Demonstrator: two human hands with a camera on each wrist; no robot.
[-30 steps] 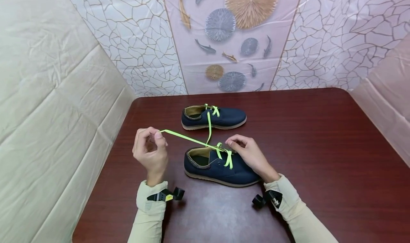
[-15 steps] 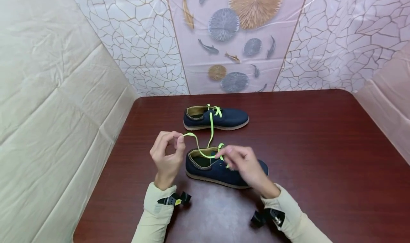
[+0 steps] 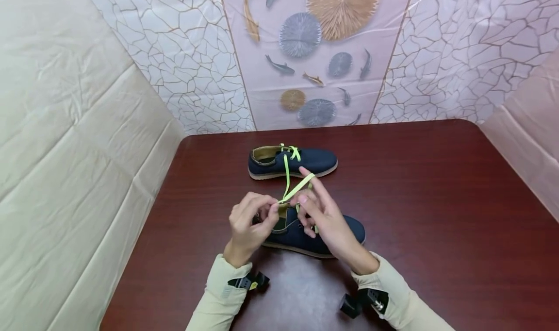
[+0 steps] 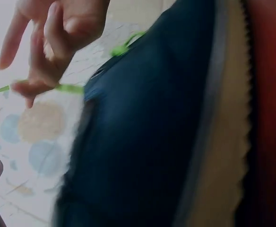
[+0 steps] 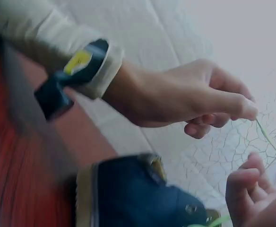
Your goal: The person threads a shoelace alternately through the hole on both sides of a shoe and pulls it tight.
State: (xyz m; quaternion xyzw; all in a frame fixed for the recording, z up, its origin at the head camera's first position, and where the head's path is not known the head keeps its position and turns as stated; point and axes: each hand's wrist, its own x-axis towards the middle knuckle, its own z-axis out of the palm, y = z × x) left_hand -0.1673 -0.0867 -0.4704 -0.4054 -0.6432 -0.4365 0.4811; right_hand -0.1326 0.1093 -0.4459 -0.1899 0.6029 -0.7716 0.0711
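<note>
Two navy shoes with neon yellow-green laces are on the table. My left hand (image 3: pixel 251 226) pinches the end of the near shoe's shoelace (image 3: pixel 298 188) between thumb and fingertips, above the shoe opening. From there the lace runs up over the extended index finger of my right hand (image 3: pixel 323 219); that hand's other fingers are bent loosely over the lacing. Both hands partly cover the near shoe (image 3: pixel 301 239). In the right wrist view, the left hand (image 5: pixel 190 97) draws a thin length of lace taut. The left wrist view has the right hand (image 4: pixel 57 38) beside the shoe's upper (image 4: pixel 142 118).
Behind the near shoe stands the other navy shoe (image 3: pixel 316 160), its toe pointing right. A loose lace strand (image 3: pixel 286 171) hangs between the two shoes. The dark red table (image 3: pixel 436 214) ends at a patterned cloth backdrop (image 3: pixel 316 78), with pale cloth at the sides.
My left hand has moved right, carrying the lace end toward the shoe opening. The right hand has raised its index finger, and the lace now passes over it.
</note>
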